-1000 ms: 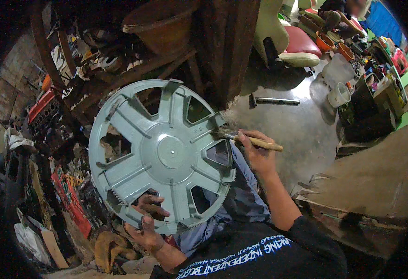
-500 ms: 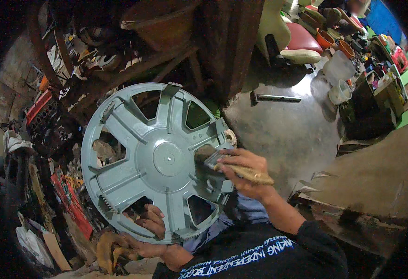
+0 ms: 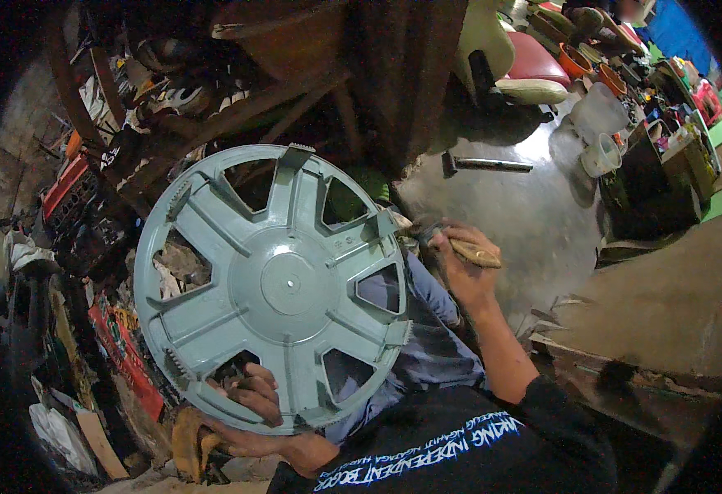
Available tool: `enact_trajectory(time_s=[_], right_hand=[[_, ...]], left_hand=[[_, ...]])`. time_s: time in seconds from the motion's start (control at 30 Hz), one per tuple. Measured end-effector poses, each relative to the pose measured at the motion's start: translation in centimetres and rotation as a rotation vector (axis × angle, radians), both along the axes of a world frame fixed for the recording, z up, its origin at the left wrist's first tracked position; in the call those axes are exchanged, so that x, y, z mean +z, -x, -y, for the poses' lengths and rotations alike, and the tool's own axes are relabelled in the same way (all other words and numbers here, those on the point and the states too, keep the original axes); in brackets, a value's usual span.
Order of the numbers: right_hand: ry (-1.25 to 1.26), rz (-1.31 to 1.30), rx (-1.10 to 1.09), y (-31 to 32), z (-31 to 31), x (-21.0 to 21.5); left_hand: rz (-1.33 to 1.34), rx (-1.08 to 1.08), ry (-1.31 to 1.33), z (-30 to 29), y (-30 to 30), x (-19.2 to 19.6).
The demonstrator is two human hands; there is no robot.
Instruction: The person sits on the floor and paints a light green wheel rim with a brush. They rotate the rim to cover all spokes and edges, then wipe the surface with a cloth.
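A grey-green plastic wheel cover (image 3: 290, 284) fills the middle of the view, its ribbed inner side with clips toward me. My left hand (image 3: 254, 395) holds it at the lower left, fingers curled through one of the spoke openings, the rest of the hand under the rim. Just off the right edge of the wheel cover, my right hand (image 3: 466, 270) is closed around a paintbrush (image 3: 478, 253) by its tan wooden handle. The brush's dark head points left, next to a pale object (image 3: 402, 222) partly hidden behind the rim.
On the floor at the upper right lies a dark metal bar (image 3: 493, 165). A red-seated chair (image 3: 534, 62) stands behind it. Farther right are a clear plastic tub (image 3: 600, 155) and a crowded pile of household items. Cluttered scrap and a red panel (image 3: 122, 358) line the left side.
My right hand has moved right and up with the paintbrush, off the face of the wheel cover to beside its rim. The wheel cover has shifted slightly left, still in my left hand.
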State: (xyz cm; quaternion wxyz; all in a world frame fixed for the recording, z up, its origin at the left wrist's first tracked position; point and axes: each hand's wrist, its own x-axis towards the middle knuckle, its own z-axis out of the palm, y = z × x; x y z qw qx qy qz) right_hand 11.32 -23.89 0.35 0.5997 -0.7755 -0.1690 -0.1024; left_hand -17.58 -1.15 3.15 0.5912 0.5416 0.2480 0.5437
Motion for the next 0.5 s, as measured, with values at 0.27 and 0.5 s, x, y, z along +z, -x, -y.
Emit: enact_trajectory(time_s=[0.27,0.5], right_hand=[[0.012,-0.039,0.014,0.4,-0.5,-1.9],[-0.082,0.033,0.221,2.8,-0.1,1.0]], left_hand=[[-0.142,0.215,-0.139,-2.9,1.8,-2.3],[-0.325,0.386,0.184,-4.9,-3.0,3.7]])
